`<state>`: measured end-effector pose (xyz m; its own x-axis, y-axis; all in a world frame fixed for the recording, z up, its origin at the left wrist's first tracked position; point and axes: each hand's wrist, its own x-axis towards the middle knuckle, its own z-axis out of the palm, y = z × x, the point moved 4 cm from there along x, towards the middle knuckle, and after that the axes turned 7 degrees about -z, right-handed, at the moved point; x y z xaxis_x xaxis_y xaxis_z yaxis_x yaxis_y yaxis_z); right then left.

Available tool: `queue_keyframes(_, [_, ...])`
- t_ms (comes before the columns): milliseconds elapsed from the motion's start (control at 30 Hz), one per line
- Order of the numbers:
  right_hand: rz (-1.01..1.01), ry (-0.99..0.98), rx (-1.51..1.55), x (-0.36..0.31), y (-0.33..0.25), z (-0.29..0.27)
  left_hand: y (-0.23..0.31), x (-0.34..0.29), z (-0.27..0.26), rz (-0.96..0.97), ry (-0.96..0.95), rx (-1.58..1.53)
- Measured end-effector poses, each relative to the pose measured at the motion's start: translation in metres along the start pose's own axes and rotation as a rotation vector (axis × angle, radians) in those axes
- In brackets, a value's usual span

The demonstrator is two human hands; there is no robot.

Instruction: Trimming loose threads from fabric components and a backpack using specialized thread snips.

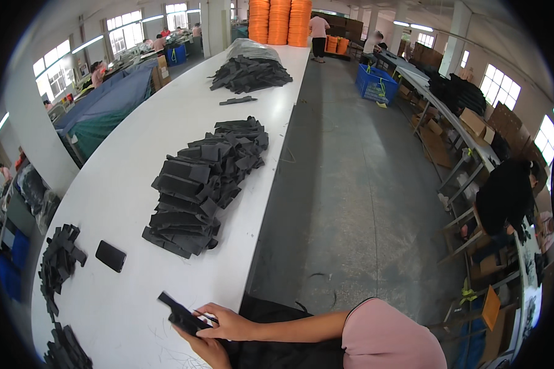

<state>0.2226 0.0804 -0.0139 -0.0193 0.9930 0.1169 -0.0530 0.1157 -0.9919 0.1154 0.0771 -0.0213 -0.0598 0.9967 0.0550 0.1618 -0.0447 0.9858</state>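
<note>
At the near edge of the white table, my left hand is closed around a folded black fabric piece, whose long end sticks out to the upper left. My right hand is bent over the same piece, fingers pinched together. A thin dark shape shows between its fingers, too small to name. Beyond both hands lies a long heap of black fabric pieces, stacked in overlapping rows. Smaller piles of black strips and more dark pieces lie along the left edge.
A black phone lies left of the heap. Loose thread bits are scattered near my hands. Farther up are another black pile and orange rolls. Right of the table runs a grey aisle with a blue crate; people work at side benches.
</note>
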Motion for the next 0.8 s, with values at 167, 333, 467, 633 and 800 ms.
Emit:
queue_keyframes(167, [-0.182,-0.042,-0.169,0.016,0.007,-0.004,-0.013,0.001,-0.008,-0.064,-0.138,-0.064])
queue_keyframes(333, [-0.14,-0.045,-0.395,0.01,0.026,0.014,-0.049,0.009,-0.06,-0.05,0.031,0.213])
queue_keyframes(467, [-0.137,-0.08,-0.373,0.025,0.022,0.011,-0.029,0.009,-0.063,-0.125,-0.012,-0.04])
queue_keyframes(633, [0.139,-0.233,-0.281,0.037,0.025,0.012,-0.033,0.002,-0.064,-0.285,0.078,-0.168])
queue_keyframes(800, [0.46,-0.389,0.184,0.014,0.04,0.035,-0.056,-0.02,-0.08,-0.514,0.193,-0.44])
